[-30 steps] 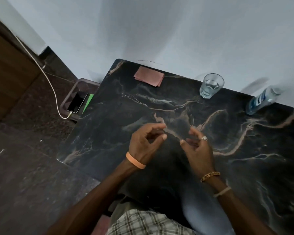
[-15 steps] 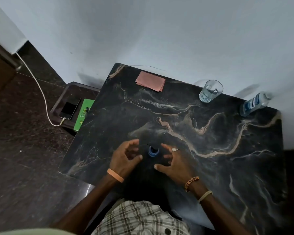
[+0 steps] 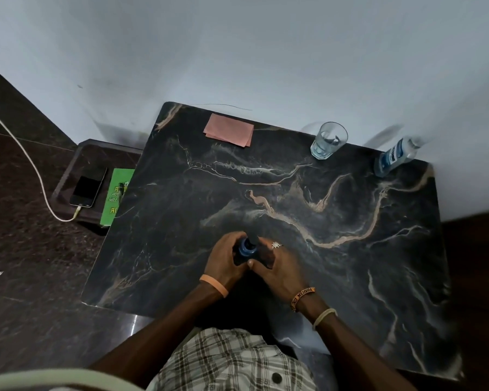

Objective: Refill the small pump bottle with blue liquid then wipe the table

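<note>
The scene is dim and cool — soft light spreads across the pale wall [image 3: 266,46] from about 12 o'clock, fading to near black over the floor [image 3: 26,263] at 9 o'clock. The dark tabletop [image 3: 336,263] gives only a faint sheen, the glass [image 3: 328,140] and the clear bottle [image 3: 397,156] cast smeared grey shadows up the wall toward 1 o'clock, and both look slightly motion-blurred. Wide-angle distortion bows the tabletop's edges outward, and the pale strip at 7 o'clock is wholly out of focus — detail around the left hand [image 3: 223,263] and right hand [image 3: 277,268] sinks into shadow.

table [image 3: 336,249]: glossy dark veined marble (or laminate) | tumbler [image 3: 328,140]: clear glass | cloth [image 3: 228,133]: matt pink
</note>
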